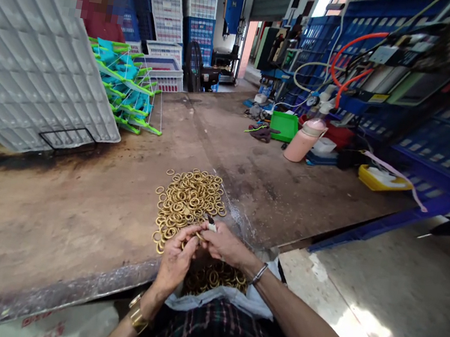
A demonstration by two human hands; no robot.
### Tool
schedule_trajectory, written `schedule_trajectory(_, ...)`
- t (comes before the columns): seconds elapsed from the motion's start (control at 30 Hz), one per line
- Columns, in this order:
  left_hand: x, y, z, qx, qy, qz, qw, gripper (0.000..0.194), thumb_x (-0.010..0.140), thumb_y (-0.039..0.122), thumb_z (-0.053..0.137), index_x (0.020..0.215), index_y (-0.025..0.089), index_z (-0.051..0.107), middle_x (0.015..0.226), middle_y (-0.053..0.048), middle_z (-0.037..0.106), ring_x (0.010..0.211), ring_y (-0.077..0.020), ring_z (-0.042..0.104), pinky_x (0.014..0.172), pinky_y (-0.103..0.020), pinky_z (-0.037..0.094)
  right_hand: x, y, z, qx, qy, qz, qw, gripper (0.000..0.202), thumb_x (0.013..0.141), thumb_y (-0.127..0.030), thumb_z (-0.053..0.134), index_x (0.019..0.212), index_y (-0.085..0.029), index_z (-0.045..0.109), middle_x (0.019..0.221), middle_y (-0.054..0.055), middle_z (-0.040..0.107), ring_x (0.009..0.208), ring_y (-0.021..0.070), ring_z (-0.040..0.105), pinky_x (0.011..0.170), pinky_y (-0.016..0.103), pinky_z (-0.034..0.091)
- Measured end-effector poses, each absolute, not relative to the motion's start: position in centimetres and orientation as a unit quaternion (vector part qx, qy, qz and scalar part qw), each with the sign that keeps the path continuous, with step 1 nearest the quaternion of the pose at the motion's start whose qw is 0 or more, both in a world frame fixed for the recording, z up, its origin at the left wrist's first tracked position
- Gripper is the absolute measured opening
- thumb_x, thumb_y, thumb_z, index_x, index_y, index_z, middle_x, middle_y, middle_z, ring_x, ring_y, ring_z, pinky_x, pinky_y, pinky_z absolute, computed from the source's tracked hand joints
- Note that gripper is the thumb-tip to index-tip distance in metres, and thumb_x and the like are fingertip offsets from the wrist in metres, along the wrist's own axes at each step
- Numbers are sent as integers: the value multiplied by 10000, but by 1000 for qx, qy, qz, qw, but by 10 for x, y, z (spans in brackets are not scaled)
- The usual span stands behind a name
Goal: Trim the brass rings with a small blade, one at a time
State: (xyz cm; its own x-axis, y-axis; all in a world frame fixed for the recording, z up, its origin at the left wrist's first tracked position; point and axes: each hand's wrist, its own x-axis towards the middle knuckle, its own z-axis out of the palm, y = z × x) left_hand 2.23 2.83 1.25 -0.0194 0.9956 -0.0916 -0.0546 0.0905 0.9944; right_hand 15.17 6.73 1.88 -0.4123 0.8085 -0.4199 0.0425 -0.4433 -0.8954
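A loose pile of brass-coloured rings (190, 194) lies on the brown worktable near its front edge. Over the pile's near side my two hands meet. My left hand (176, 260) is closed, its thumb and fingers pinching a brass ring (199, 235). My right hand (225, 244) is closed round a small white tool (211, 223) with a dark tip, its fingertips touching the same ring. Below the hands, a pale sack (222, 293) at my lap holds many more rings. The fingers hide part of the ring and most of the tool.
Ribbed grey-white trays (41, 37) stand upright at left, beside green and turquoise pieces (130, 91). A pink bottle (303, 141), a green tray (283, 126) and a yellow tray (381, 180) are at right. A person (102, 24) is behind the stacked trays.
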Motion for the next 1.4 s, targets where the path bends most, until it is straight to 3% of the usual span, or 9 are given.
schedule_trajectory(0.2,21,29,8,501,539,493,464,135,758,265,539,775,175,638,541,33,533,512,-109,473,520,-213,372,152,67,14,-489,-476,679,270,121,762,-295,417,795,-191,470,485,-92,446,299,31,244,304,166,174)
schedule_trajectory(0.3,19,30,5,537,552,487,411,130,763,261,525,739,177,622,599,19,564,583,-127,506,597,-235,395,154,64,15,-510,-519,624,287,206,804,-381,417,734,-191,451,491,-80,449,332,38,290,333,168,216)
schedule_trajectory(0.4,19,30,5,558,554,479,390,134,764,265,522,733,175,616,646,7,590,630,-136,520,641,-248,401,155,62,18,-525,-582,547,293,242,814,-357,427,658,-177,467,518,-51,480,419,52,377,407,172,282)
schedule_trajectory(0.53,21,29,7,513,538,465,480,181,782,328,512,724,170,580,574,32,526,511,-95,465,515,-210,375,153,64,16,-531,-624,489,299,237,801,-293,426,608,-167,482,541,-35,496,500,75,423,470,188,311)
schedule_trajectory(0.63,23,28,6,443,504,438,598,244,786,406,499,743,169,542,528,56,467,380,-56,360,368,-177,275,151,65,11,-528,-645,462,304,242,792,-289,432,588,-166,474,530,-41,476,507,77,407,479,194,301)
schedule_trajectory(0.83,23,26,1,366,430,471,678,282,778,428,522,708,155,528,532,53,448,372,-36,333,331,-150,236,150,63,12,-497,-636,495,322,276,827,-312,402,614,-162,490,560,-29,510,521,77,437,510,193,327)
schedule_trajectory(0.97,23,26,-1,335,413,491,690,259,770,414,544,718,161,520,531,57,462,363,-31,322,328,-144,230,152,61,14,-524,-627,481,318,284,840,-265,372,610,-161,504,544,-24,514,498,79,435,507,193,327)
schedule_trajectory(1.17,24,26,0,338,428,502,671,263,752,429,564,732,170,515,537,65,471,364,-33,338,331,-148,244,154,54,9,-527,-745,334,237,143,783,-134,416,709,-169,533,606,-4,552,551,100,455,524,202,285)
schedule_trajectory(1.4,22,25,-1,395,444,486,641,280,793,423,513,675,171,483,503,67,444,374,-41,341,352,-158,268,152,51,11,-536,-791,252,152,125,782,-131,436,815,-165,552,678,35,601,580,115,479,535,221,250)
